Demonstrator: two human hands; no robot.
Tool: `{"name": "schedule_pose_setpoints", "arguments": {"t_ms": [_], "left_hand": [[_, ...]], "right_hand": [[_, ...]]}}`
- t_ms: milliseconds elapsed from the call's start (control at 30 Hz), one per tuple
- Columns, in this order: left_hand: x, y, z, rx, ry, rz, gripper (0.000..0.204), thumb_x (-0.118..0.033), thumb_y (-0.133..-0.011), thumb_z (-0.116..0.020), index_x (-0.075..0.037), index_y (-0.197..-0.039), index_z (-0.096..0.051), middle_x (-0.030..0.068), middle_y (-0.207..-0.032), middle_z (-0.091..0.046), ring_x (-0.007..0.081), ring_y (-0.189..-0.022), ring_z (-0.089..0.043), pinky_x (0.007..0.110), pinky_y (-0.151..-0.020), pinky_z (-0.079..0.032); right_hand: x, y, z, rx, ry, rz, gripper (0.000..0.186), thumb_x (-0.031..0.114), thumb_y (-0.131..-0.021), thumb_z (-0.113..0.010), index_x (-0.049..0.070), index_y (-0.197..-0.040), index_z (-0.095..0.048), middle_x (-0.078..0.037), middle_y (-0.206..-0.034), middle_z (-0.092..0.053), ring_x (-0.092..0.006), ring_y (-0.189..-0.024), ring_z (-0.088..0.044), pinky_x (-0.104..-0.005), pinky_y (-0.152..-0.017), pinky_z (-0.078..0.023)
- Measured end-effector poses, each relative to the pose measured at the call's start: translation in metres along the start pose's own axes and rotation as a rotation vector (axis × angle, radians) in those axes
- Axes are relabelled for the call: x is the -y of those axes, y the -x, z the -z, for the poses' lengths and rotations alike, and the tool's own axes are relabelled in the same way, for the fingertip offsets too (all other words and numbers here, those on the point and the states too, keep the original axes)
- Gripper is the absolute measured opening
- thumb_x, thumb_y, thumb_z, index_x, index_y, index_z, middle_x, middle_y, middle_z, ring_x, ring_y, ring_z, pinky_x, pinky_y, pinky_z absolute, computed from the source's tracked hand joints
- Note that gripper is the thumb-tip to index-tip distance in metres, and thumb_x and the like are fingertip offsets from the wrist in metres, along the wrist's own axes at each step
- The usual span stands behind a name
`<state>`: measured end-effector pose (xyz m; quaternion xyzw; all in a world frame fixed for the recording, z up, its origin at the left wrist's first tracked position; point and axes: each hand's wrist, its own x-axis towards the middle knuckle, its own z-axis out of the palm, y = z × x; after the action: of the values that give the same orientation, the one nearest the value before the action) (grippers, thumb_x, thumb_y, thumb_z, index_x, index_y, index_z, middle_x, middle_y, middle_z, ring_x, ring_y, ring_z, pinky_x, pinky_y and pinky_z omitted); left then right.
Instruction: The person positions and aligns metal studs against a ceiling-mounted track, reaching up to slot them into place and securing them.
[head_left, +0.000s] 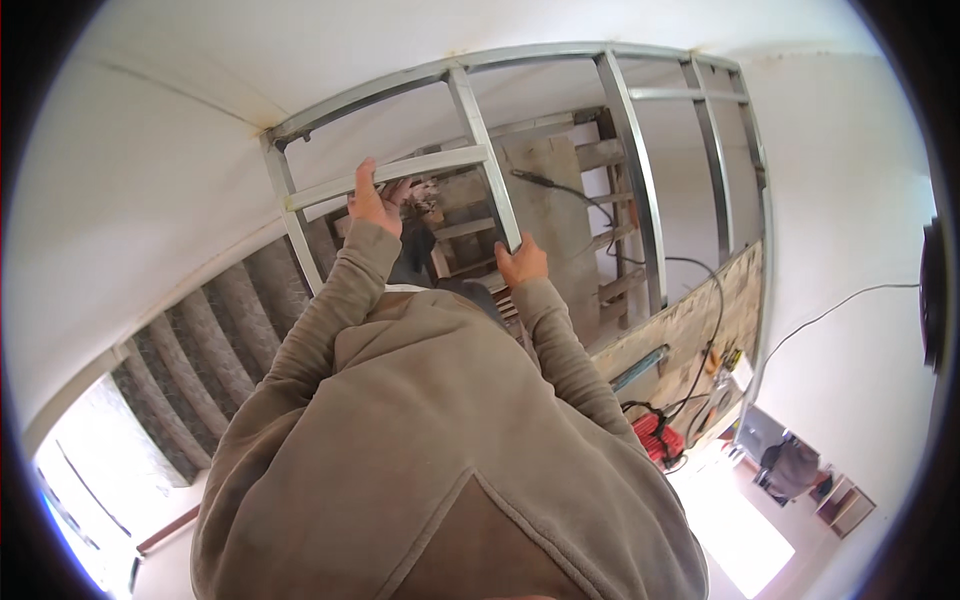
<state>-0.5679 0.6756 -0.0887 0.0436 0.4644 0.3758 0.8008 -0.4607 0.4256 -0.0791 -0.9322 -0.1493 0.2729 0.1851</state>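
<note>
A silvery metal frame (pixel 550 53) of square tubes stretches before me, against the white wall. My left hand (pixel 375 205) is at a short crossbar (pixel 435 162), its thumb up over the tube and its fingers curled at the underside. Lower and to the right, my right hand (pixel 522 259) is closed around the near end of a long metal tube (pixel 470 115). The crossbar meets this tube above my right hand. Both forearms are in brown-grey sleeves.
Stairs (pixel 205 355) descend at left. Below the frame are a grey board (pixel 550 215) and wooden slats. A black cable (pixel 715 290) runs over a worn wooden plank (pixel 690 320) at right, where a red machine (pixel 655 440), a teal tool (pixel 640 368) and hand tools lie.
</note>
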Motion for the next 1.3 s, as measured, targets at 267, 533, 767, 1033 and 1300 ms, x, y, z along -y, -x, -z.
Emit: {"name": "schedule_pose_setpoints", "arguments": {"t_ms": [267, 533, 767, 1033, 1300], "left_hand": [[0.007, 0.010, -0.023, 0.030, -0.119, -0.105, 0.052, -0.025, -0.079, -0.076, -0.007, -0.119, -0.048, 0.0113, -0.115, -0.052, 0.0330, -0.102, -0.058, 0.048, -0.088, -0.058], [-0.012, -0.025, -0.039, 0.105, -0.135, -0.242, 0.042, -0.020, -0.083, -0.068, -0.003, -0.116, -0.051, 0.0123, -0.112, -0.057, 0.0323, -0.103, -0.057, 0.045, -0.093, -0.055], [-0.013, -0.041, -0.008, 0.226, 0.148, -0.162, 0.043, 0.004, -0.078, -0.053, -0.005, -0.120, -0.053, 0.0172, -0.117, -0.057, 0.0343, -0.109, -0.056, 0.050, -0.101, -0.047], [-0.006, -0.039, -0.013, 0.273, 0.253, -0.096, 0.047, 0.007, -0.084, -0.052, -0.014, -0.127, -0.055, 0.0141, -0.122, -0.058, 0.0329, -0.119, -0.052, 0.055, -0.108, -0.037], [0.004, -0.056, 0.004, 0.272, 0.125, -0.140, 0.036, -0.007, -0.089, -0.062, -0.014, -0.124, -0.055, 0.0144, -0.121, -0.058, 0.0306, -0.112, -0.056, 0.051, -0.096, -0.045]], "right_hand": [[-0.003, -0.002, 0.006, 0.063, -0.048, -0.054, 0.044, 0.036, -0.079, -0.069, 0.007, -0.111, -0.061, -0.021, -0.100, -0.068, -0.0402, -0.095, -0.066, -0.0498, -0.083, -0.052], [-0.002, -0.003, 0.008, 0.101, -0.078, -0.067, 0.047, 0.035, -0.079, -0.070, 0.007, -0.116, -0.059, -0.019, -0.107, -0.068, -0.0376, -0.101, -0.065, -0.0483, -0.086, -0.052], [-0.002, -0.007, 0.007, 0.103, -0.066, -0.070, 0.048, 0.036, -0.078, -0.069, 0.007, -0.115, -0.061, -0.021, -0.106, -0.068, -0.0400, -0.100, -0.065, -0.0490, -0.086, -0.052], [0.000, -0.007, 0.004, 0.074, -0.028, -0.074, 0.047, 0.038, -0.077, -0.068, 0.008, -0.114, -0.063, -0.023, -0.102, -0.069, -0.0425, -0.098, -0.065, -0.0490, -0.087, -0.051], [-0.010, -0.002, 0.003, 0.117, -0.031, -0.091, 0.051, 0.037, -0.078, -0.070, 0.005, -0.116, -0.059, -0.022, -0.103, -0.067, -0.0400, -0.102, -0.063, -0.0479, -0.087, -0.051]]}}
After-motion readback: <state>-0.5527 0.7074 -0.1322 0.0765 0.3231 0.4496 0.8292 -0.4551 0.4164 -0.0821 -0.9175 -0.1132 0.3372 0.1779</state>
